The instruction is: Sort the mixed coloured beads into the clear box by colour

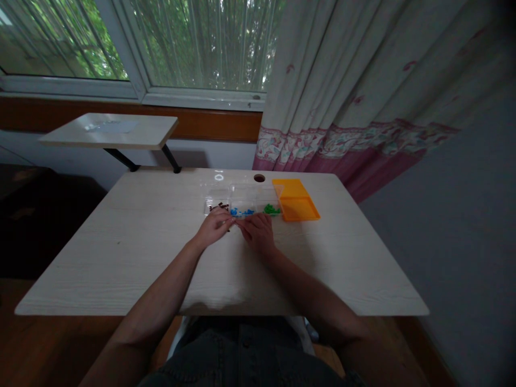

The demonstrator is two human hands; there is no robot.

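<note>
A clear plastic compartment box (242, 194) lies near the far middle of the pale wooden table (133, 252). It holds small brown pieces (220, 206) on the left, blue pieces (242, 212) in the middle and green pieces (272, 209) on the right. My left hand (213, 226) and my right hand (258, 232) meet just in front of the box, fingertips pinched together. Whatever they pinch is too small to make out. A dark speck lies on the table beside my left hand.
An orange lid (296, 200) lies open to the right of the box. A cable hole (259, 178) sits at the table's far edge. A small side shelf (108, 130) stands at the back left under the window. A curtain (363, 91) hangs at the right.
</note>
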